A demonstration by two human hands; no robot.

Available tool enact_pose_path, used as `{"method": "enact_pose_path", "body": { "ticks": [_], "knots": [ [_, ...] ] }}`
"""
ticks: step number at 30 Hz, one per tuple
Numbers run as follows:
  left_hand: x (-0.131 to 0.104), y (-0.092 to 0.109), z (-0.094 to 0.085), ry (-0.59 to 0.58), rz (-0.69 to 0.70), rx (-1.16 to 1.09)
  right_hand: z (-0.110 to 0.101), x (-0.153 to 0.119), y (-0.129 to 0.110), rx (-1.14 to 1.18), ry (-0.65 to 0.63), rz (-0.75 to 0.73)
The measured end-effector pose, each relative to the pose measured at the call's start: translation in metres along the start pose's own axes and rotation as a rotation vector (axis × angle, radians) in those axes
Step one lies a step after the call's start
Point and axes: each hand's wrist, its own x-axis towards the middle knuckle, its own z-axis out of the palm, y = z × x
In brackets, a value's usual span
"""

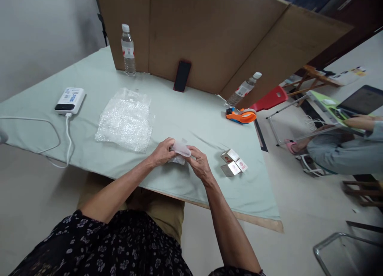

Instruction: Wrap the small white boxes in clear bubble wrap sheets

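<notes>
Near the table's front edge, my left hand (pixel 163 151) and my right hand (pixel 199 163) both grip a small bubble-wrap bundle (pixel 181 149), one from each side. Its top is smooth, whitish and translucent; crinkled wrap shows below it, and its contents cannot be made out. The fingers of both hands are closed on it. Left of my left hand lie flat sheets of bubble wrap (pixel 125 120). To the right of my right hand, several small shiny boxes (pixel 231 169) stand close together.
An orange tape dispenser (pixel 241 115) lies by the right edge, near a water bottle (pixel 243 88). Another bottle (pixel 128 52) and a phone (pixel 182 76) stand against a cardboard screen (pixel 203 32). A white power bank (pixel 70 100) trails a cable (pixel 68 136). A person (pixel 344 148) sits at right.
</notes>
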Motion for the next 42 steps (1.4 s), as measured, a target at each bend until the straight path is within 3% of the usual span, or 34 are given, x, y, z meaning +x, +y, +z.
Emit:
{"method": "enact_pose_path", "body": {
  "ticks": [5, 8, 13, 15, 19, 23, 25, 28, 31, 38, 42],
  "knots": [
    [-0.002, -0.001, 0.001, -0.009, 0.066, 0.029, -0.007, -0.019, 0.006, -0.303, -0.101, -0.157],
    [-0.006, -0.001, -0.005, -0.050, 0.056, 0.022, -0.002, -0.025, 0.015, -0.430, -0.095, -0.256],
    [-0.018, -0.006, -0.029, -0.278, 0.138, 0.078, 0.006, -0.019, 0.024, -0.403, 0.031, -0.330],
    [-0.019, -0.009, -0.034, -0.318, 0.166, 0.112, 0.006, -0.011, 0.024, -0.320, 0.060, -0.292],
    [-0.013, -0.010, -0.030, -0.256, 0.126, 0.054, 0.003, 0.007, 0.019, -0.073, 0.064, -0.071],
    [-0.010, -0.004, -0.022, -0.328, -0.066, -0.306, 0.007, 0.012, 0.013, 0.232, 0.004, 0.291],
    [-0.014, -0.001, -0.018, -0.357, -0.153, -0.521, 0.011, 0.008, 0.010, 0.326, -0.018, 0.383],
    [-0.021, 0.002, -0.012, -0.288, -0.249, -0.700, 0.014, 0.003, 0.004, 0.340, -0.039, 0.408],
    [-0.025, 0.005, -0.008, -0.185, -0.313, -0.789, 0.014, 0.004, -0.001, 0.299, 0.031, 0.374],
    [-0.024, 0.012, -0.011, -0.238, -0.357, -0.898, 0.027, 0.018, -0.002, 0.433, 0.192, 0.297],
    [-0.025, 0.007, -0.007, -0.171, -0.346, -0.928, 0.037, 0.018, -0.006, 0.407, 0.333, 0.282]
  ]
}}
